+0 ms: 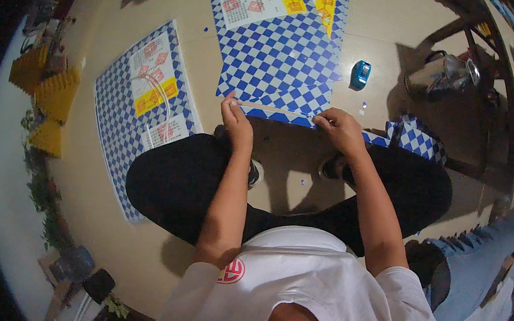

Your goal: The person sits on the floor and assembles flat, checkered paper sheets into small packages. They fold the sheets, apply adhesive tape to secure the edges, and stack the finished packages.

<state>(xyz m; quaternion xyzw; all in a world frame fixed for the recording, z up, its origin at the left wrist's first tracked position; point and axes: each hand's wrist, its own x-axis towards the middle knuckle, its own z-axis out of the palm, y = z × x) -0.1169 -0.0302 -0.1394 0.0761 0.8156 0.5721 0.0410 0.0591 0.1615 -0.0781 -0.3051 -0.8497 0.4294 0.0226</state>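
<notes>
A long narrow strip [278, 117] with blue-and-white pattern and a pale upper edge lies across in front of me, above my knees. My left hand [237, 126] pinches near its left end, thumb and forefinger together. Farther right, my right hand [341, 130] grips the strip between closed fingertips. Just beyond both hands, blue-and-white checked sheets [276, 57] overlap on the floor, with white and yellow printed panels at their far end. The strip continues past my right hand toward a bent checked piece [418, 139] by my right knee.
A checked flat bag [113, 106] with a white cord lies to the left. Beyond my right hand sits a small blue object [360, 75], its kind unclear. A dark-framed table [496, 53] stands at right, with a shiny container [433, 75] beside it. Denim [475, 268] lies lower right.
</notes>
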